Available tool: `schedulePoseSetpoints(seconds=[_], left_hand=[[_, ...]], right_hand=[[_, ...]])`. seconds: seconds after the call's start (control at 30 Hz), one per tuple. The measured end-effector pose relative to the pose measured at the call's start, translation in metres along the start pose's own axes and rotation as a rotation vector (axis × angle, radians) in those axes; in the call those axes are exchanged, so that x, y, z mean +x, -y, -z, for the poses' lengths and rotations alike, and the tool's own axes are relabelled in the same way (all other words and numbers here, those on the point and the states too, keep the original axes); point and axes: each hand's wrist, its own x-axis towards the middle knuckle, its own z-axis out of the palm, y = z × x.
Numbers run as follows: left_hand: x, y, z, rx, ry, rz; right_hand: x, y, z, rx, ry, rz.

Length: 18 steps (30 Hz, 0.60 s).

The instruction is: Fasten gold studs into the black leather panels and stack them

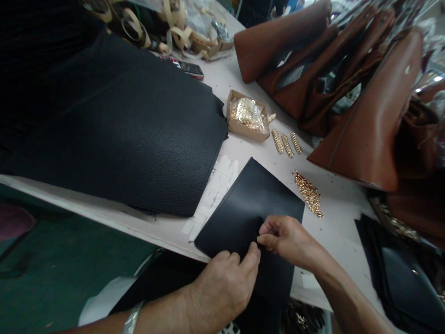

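Note:
A smooth black leather piece [243, 199] lies at the table's front edge, partly over it. My left hand [231, 278] rests on its lower part, fingers bent, the index fingertip pressed on the leather. Just right of that fingertip, my right hand [281, 236] pinches with thumb and index finger; whatever is between them is too small to make out. To the right lies a heap of small gold metal pieces [308, 194]. Behind it, gold strips [287, 145] lie side by side near a cardboard box [248, 132] holding bagged gold parts.
A large stack of black grained leather [149, 125] covers the left of the table [163, 234]. Brown leather bags [368, 120] stand at the back right. More black pieces [406, 278] lie at the right. A phone [192, 69] and tape rolls [132, 25] are at the back.

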Motion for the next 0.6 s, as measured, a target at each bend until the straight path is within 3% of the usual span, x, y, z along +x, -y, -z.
schedulePoseSetpoints(seconds=[0.27,0.43,0.5,0.6], left_hand=[[-0.003,0.003,-0.006,-0.066,0.023,-0.036],[-0.002,0.010,-0.010,-0.131,-0.107,-0.032],[-0.001,0.015,-0.012,-0.160,-0.205,-0.034],[-0.005,0.021,-0.017,-0.219,-0.325,-0.039]], right_hand=[[0.006,0.011,0.006,0.003,-0.006,-0.055],[-0.003,0.000,-0.004,0.203,-0.097,-0.024],[-0.012,-0.013,-0.002,0.281,-0.259,0.040],[-0.029,-0.038,0.009,0.305,-0.774,0.003]])
